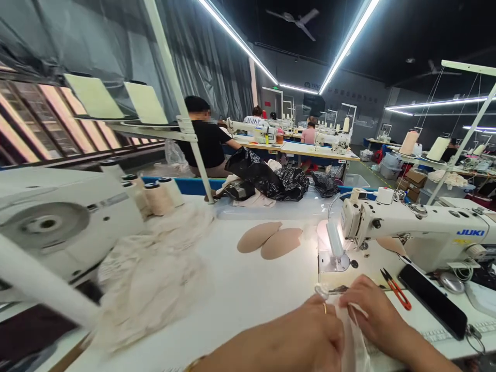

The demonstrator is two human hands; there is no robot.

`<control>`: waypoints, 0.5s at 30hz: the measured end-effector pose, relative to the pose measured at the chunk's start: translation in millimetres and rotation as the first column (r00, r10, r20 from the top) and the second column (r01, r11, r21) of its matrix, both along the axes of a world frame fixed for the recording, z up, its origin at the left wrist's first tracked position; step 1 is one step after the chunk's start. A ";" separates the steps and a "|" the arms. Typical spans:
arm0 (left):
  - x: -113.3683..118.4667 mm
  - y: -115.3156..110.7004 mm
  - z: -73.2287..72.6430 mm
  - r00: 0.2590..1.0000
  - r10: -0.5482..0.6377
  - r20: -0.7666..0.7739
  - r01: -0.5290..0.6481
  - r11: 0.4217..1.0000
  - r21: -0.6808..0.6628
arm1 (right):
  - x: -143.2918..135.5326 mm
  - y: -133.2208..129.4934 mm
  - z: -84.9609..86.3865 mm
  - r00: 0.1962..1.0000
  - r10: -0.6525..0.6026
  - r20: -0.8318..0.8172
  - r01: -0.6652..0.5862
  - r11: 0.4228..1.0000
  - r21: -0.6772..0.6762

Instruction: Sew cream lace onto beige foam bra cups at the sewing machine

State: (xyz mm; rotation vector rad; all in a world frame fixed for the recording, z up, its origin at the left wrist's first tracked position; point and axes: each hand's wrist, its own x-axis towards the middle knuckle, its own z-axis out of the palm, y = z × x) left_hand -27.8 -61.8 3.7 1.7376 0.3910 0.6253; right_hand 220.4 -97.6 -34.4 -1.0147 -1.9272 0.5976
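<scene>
At the front edge of the white table, my left hand (pixel 310 330) is closed on a thin whitish fabric (pixel 354 343) that hangs down between my hands. My right hand (pixel 377 312) pinches the same fabric just to the right, its fingers bent. Both hands are in front of the needle plate (pixel 329 262) of a white sewing machine (pixel 414 222), whose lamp is lit. Two beige oval pads (pixel 281 244) lie on the table beyond my hands. Orange-handled snips (pixel 397 290) and a black phone (pixel 433 301) rest right of my right hand.
Crumpled cream fabric (pixel 155 279) spreads over the left of the table, near thread cones (pixel 158 197) and another machine (pixel 70 222). Black plastic bags (pixel 271 178) lie at the far edge. A thread stand pole (pixel 186 119) rises there. A person in black (pixel 205 142) sits beyond.
</scene>
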 end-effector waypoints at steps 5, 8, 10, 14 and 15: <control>19.9 46.9 16.5 0.884 -0.074 -0.461 0.366 0.724 0.585 | 13.2 52.0 -3.1 0.880 -0.033 0.473 -0.090 0.968 0.234; 24.6 56.9 17.4 0.876 -0.007 -0.482 0.348 0.701 0.623 | 19.9 58.2 -15.2 0.869 -0.047 0.493 -0.089 0.965 0.248; 24.1 56.4 11.3 0.883 0.025 -0.470 0.322 0.696 0.642 | 24.5 53.2 -16.8 0.853 -0.021 0.521 -0.107 0.971 0.215; 23.5 52.7 -6.4 0.906 0.109 -0.410 0.217 0.712 0.668 | 28.0 44.1 -12.4 0.833 -0.043 0.551 -0.070 0.981 0.183; 24.2 52.4 -9.4 0.909 0.125 -0.398 0.196 0.714 0.672 | 27.8 43.9 -12.5 0.834 -0.053 0.550 -0.057 0.982 0.181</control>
